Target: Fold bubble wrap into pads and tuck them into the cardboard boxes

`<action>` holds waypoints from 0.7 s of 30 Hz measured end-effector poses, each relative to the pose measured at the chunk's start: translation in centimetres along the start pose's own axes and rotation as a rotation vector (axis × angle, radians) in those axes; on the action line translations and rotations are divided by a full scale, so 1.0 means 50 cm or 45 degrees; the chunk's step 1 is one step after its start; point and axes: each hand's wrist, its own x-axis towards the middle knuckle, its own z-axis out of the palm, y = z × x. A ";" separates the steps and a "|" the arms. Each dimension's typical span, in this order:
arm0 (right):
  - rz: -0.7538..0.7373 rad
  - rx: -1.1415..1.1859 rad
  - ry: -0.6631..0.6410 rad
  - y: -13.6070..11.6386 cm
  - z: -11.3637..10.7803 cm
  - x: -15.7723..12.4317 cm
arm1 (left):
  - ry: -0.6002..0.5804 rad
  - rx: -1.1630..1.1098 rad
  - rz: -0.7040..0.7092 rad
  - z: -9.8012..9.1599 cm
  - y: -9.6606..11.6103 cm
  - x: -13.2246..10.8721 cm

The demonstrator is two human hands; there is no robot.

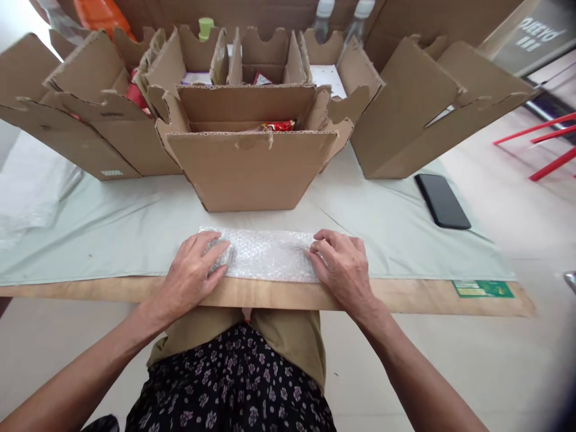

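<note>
A folded piece of clear bubble wrap (265, 255) lies flat on the pale green cloth (135, 228) near the table's front edge. My left hand (193, 273) rests on its left end, fingers curled and pressing down on it. My right hand (342, 264) grips its right end with bent fingers. Just behind the wrap stands an open cardboard box (249, 168) with a red packet (279, 125) showing inside.
Several more open cardboard boxes (90, 114) stand in a row across the back. A black phone (442, 201) lies on the cloth at the right. Clear plastic (31, 192) lies at the left. Red bars (540, 150) are at the far right. A green label (482, 288) sits on the wooden table edge.
</note>
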 end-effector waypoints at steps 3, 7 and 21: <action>-0.039 0.027 0.017 -0.009 -0.016 0.002 | -0.043 0.042 0.022 -0.008 -0.003 0.017; -0.213 0.121 0.048 -0.033 -0.047 0.003 | -0.091 -0.016 0.123 -0.028 0.002 0.055; -0.031 0.574 0.134 -0.056 -0.112 -0.038 | -0.392 -0.221 0.054 -0.081 -0.044 0.070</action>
